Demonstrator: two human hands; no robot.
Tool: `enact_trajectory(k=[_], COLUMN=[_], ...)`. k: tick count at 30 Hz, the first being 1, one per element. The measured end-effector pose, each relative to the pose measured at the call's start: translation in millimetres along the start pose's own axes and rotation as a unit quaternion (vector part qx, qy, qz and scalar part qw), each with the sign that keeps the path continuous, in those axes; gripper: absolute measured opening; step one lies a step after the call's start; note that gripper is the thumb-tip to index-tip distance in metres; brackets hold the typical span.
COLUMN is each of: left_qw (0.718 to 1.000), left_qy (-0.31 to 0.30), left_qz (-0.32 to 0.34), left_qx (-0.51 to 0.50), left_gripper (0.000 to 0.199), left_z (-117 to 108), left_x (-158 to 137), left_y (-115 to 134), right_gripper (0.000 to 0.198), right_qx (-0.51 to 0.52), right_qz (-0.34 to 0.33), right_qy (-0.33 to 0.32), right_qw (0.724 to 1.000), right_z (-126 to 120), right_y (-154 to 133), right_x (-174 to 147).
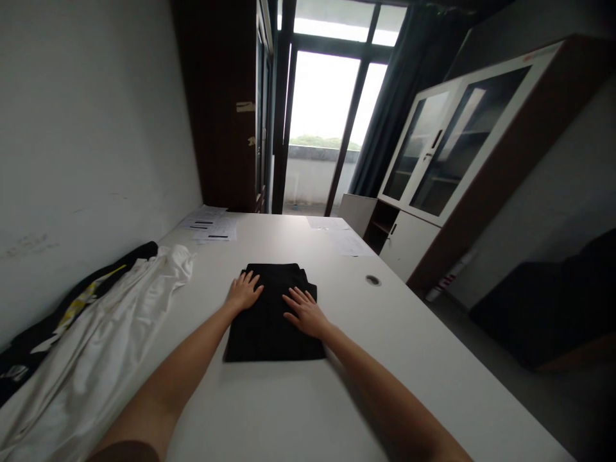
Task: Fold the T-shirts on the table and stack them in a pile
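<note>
A folded black garment [274, 327] lies flat on the white table [269, 410] in front of me. Its exact kind cannot be made out. My left hand [244, 290] rests on its left edge, palm down with the fingers spread. On the right side of the cloth lies my right hand [305, 311], also flat, its fingers apart and angled inward. Neither hand grips the fabric. At the far end the folded layers stick out a little unevenly.
Along the left wall lie a white satiny garment [120, 327] and a black and yellow one [81, 298]. Paper sheets [214, 228] sit at the table's far left, more papers [346, 242] at far right. A cable hole [373, 280] and a glass-door cabinet [447, 147] are on the right.
</note>
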State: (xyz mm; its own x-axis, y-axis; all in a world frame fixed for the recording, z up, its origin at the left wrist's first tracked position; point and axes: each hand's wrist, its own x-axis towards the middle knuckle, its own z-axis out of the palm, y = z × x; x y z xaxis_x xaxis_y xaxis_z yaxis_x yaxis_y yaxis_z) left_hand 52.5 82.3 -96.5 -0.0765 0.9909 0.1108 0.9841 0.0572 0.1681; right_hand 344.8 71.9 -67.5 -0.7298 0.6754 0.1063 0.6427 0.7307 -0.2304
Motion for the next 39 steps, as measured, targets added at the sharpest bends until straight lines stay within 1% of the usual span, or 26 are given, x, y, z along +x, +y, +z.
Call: enact_trajectory(k=[5,9,13,18,23,26,30,33,35,37,39], left_qw=[1.000,1.000,1.000,0.999,1.000,1.000,0.999,1.000,1.000,1.000,1.000], left_qy=[0.002,0.002,0.006,0.004,0.000,-0.002,-0.002,0.003,0.007,0.006,-0.004], left_qz=[-0.019,-0.021,-0.023,-0.033,-0.029,-0.025,-0.028,-0.021,-0.017,-0.009,0.001], left_qx=[-0.004,0.000,0.002,0.000,-0.003,-0.009,-0.017,-0.015,-0.014,-0.014,-0.015], left_gripper=[0.065,0.064,0.065,0.066,0.066,0.066,0.064,0.059,0.057,0.057,0.060], left_z=[5,4,4,7,7,5,1,-3,-4,-4,-3], left_x=[1,-2,-1,1,1,1,2,7,15,24,34], left_y=[-2,-1,-1,-1,-1,-1,1,7,13,18,19], right_gripper=[0.066,0.068,0.071,0.076,0.076,0.077,0.076,0.078,0.079,0.079,0.080], right_qx=[0.007,0.006,-0.012,-0.022,-0.019,-0.013,-0.004,-0.016,-0.023,-0.022,-0.019], right_qz=[0.025,0.060,0.101,0.126,0.162,0.186,0.205,0.206,0.192,0.181,0.187], right_qy=[-0.009,-0.031,-0.031,-0.045,-0.062,-0.066,-0.063,-0.064,-0.057,-0.057,-0.059], right_qw=[1.000,0.998,0.994,0.991,0.985,0.980,0.977,0.976,0.979,0.982,0.980], right_z=[-1,1,9,18,19,19,17,15,15,16,17], right_y=[8,20,35,48,56,64,69,64,57,52,50], right_x=[18,47,78,115,146,152,152,152,152,150,145])
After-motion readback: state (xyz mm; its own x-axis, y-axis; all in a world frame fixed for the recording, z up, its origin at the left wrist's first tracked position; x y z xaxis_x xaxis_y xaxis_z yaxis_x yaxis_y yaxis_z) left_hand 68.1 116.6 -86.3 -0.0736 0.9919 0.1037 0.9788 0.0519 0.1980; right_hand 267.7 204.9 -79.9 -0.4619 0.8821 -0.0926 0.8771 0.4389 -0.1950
